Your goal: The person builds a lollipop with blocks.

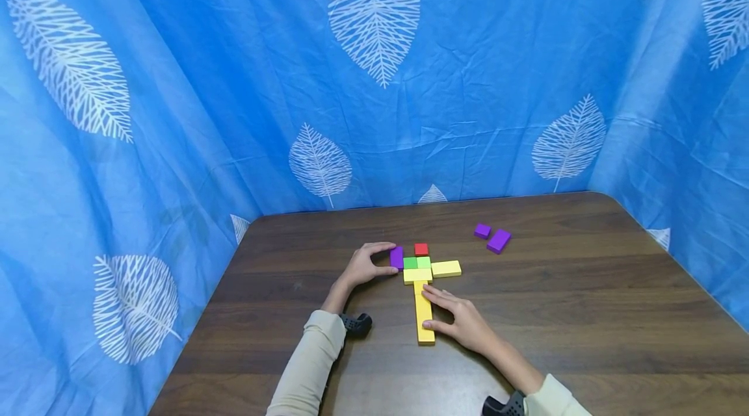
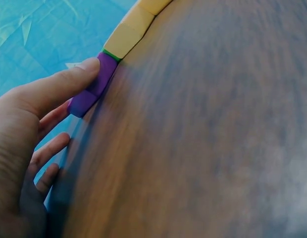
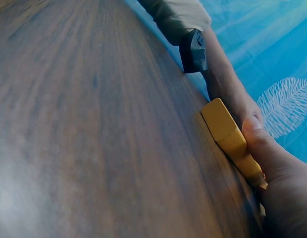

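Note:
My left hand [image 1: 361, 265] pinches a purple block [image 1: 396, 258] between thumb and index finger, at its near and far ends. In the left wrist view the thumb lies on that purple block [image 2: 96, 82], and the other fingers are spread below. Right of it sit two green blocks [image 1: 417, 262] side by side, with a red block [image 1: 421, 249] behind and a pale yellow block [image 1: 417, 275] in front. From there an orange-yellow bar [image 1: 424, 312] runs toward me. My right hand [image 1: 465, 322] rests along its right side, thumb and fingertips touching it, fingers fairly straight.
Another pale yellow block [image 1: 446, 268] extends right from the green ones. Two loose purple blocks, one small [image 1: 482, 231] and one larger [image 1: 499, 241], lie farther back on the right. The brown wooden table [image 1: 585, 312] ends at a blue leaf-patterned curtain [image 1: 468, 78].

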Demonstrator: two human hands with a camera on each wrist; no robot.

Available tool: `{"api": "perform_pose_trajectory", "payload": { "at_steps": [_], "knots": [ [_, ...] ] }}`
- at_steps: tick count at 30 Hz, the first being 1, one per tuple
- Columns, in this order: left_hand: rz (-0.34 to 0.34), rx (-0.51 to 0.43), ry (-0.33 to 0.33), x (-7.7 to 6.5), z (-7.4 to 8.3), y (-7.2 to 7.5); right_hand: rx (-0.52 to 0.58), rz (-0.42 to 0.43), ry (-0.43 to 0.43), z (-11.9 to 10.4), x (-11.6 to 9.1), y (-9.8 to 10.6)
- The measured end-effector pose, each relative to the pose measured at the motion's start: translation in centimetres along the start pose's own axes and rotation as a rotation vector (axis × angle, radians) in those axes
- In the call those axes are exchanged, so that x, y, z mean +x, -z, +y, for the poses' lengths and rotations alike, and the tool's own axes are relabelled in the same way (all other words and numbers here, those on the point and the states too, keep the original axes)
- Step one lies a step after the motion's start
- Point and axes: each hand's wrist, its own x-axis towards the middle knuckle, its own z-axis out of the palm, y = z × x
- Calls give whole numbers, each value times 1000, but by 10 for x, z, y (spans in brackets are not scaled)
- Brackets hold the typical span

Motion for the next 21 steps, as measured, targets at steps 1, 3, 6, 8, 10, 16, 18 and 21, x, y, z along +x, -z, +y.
{"api": "perform_pose_trajectory", "payload": {
  "at_steps": [1,3,6,8,10,16,18,21],
  "knots": [
    [3,-2,-1,0,0,0,-1,0,0,0,0,0],
    [10,-5,-7,-1,-1,-1,-3,2,-1,-1,0,0],
    [28,-4,-13,-1,-1,-1,-9,3,-3,-1,0,1],
    [38,2,-17,-2,-1,-1,-12,1,-5,0,0,1],
    [47,10,-20,-2,-1,-2,-13,-1,-8,0,0,0],
    [56,17,-19,-2,-1,-2,-13,-1,-3,0,0,0],
    [55,15,-22,-2,-1,-2,-13,0,-3,0,0,0],
    [54,12,-23,-2,-1,-3,-17,-1,-1,0,0,-1]
  ]
}}
